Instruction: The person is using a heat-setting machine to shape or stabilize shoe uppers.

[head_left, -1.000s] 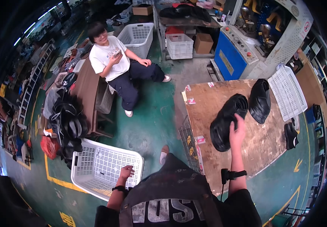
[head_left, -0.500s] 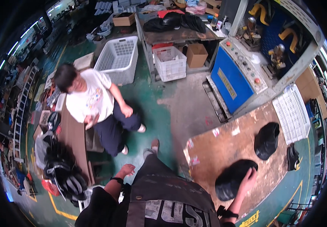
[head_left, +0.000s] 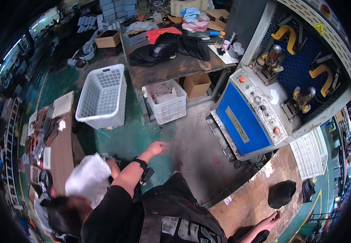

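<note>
My left hand (head_left: 157, 148) is raised in front of me over the floor, with a dark band and device on the wrist. It holds nothing that I can see, and its fingers are loosely bent. At the lower right my right hand (head_left: 270, 222) is over the wooden table (head_left: 240, 197), fingers partly stretched out with nothing visible in them. Just beyond its fingertips lies a rounded black bundle (head_left: 282, 194), perhaps of shoe uppers. A second dark shape lies partly hidden under my right forearm. Another black piece (head_left: 308, 190) is past the table's right side.
A blue-fronted machine (head_left: 244, 117) with buttons stands ahead right, a white crate (head_left: 311, 152) beside it. Ahead are a large white basket (head_left: 102, 97), a workbench (head_left: 159, 75) with black bundles, and a crate (head_left: 167, 109) underneath. A person in white (head_left: 88, 178) is close at my left.
My view has shifted forward and toward the machine. My left hand has swung up and ahead. My right hand has come off the nearer black bundle. The person now appears lower and nearer on my left.
</note>
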The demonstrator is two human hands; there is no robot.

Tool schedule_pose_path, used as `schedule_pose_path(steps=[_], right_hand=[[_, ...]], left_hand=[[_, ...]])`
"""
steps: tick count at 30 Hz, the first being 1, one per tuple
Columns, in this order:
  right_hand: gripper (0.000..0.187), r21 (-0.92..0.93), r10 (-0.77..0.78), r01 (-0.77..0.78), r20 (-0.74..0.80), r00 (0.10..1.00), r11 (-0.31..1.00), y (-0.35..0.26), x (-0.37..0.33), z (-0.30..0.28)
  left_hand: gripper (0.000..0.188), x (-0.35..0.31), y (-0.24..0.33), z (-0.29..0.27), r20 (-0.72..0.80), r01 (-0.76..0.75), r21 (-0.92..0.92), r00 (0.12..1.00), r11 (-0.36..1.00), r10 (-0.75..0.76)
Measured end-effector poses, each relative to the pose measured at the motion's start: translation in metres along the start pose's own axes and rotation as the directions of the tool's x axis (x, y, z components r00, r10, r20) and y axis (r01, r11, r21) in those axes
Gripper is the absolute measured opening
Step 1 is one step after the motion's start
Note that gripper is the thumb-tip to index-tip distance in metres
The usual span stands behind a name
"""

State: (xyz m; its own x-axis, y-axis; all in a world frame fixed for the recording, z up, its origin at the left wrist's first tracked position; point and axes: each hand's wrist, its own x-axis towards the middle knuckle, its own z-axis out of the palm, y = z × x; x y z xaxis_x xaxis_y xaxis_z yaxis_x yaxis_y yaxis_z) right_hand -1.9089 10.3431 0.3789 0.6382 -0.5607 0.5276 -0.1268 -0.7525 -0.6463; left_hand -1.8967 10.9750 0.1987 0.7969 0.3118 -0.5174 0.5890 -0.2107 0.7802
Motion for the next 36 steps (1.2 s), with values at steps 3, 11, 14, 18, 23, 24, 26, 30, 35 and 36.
schedule_pose_path(steps=[3,11,14,18,23,24,26,30,35,36], right_hand=[[0.029,0.097,-0.014,0.015,-0.010,1.000,0.995,-0.034,0.002,0.077],[0.022,0.539,-0.030,-0.230,0.431,0.902,0.810,-0.199,0.049,0.316],[0.022,0.602,-0.117,-0.360,0.609,0.785,0.713,-0.270,0.064,0.375],[0.016,0.512,-0.196,-0.287,0.697,0.690,0.809,-0.335,0.083,0.436],[0.017,0.415,-0.162,-0.293,0.770,0.617,0.861,-0.372,0.099,0.495],[0.017,0.361,-0.107,-0.313,0.788,0.606,0.879,-0.380,0.101,0.502],[0.018,0.289,-0.055,-0.304,0.801,0.597,0.908,-0.395,0.107,0.518],[0.018,0.244,-0.056,-0.239,0.801,0.597,0.940,-0.429,0.126,0.549],[0.021,0.253,-0.072,-0.243,0.816,0.574,0.936,-0.457,0.141,0.575],[0.020,0.271,-0.112,-0.230,0.838,0.534,0.935,-0.459,0.145,0.578]], left_hand=[[0.025,0.078,0.078,-0.017,0.037,-0.058,-0.066,0.997,0.996,0.060],[0.023,0.281,0.239,-0.098,-0.036,-0.257,-0.070,0.966,0.964,0.255],[0.022,0.351,0.300,-0.128,-0.116,-0.390,0.048,0.912,0.920,0.393],[0.018,0.448,0.394,-0.163,-0.291,-0.409,0.526,0.737,0.746,0.610],[0.023,0.556,0.489,-0.196,-0.289,-0.261,0.856,0.475,0.447,0.831],[0.028,0.572,0.509,-0.197,-0.256,-0.135,0.909,0.566,0.394,0.784],[0.026,0.610,0.539,-0.199,-0.171,0.005,0.976,0.637,0.218,0.752],[0.020,0.680,0.539,-0.216,-0.053,0.119,0.987,0.870,-0.104,0.490],[0.026,0.692,0.568,-0.222,-0.043,0.072,0.993,0.954,-0.089,0.297],[0.030,0.695,0.562,-0.226,0.028,0.016,0.992,0.937,-0.122,0.348]])
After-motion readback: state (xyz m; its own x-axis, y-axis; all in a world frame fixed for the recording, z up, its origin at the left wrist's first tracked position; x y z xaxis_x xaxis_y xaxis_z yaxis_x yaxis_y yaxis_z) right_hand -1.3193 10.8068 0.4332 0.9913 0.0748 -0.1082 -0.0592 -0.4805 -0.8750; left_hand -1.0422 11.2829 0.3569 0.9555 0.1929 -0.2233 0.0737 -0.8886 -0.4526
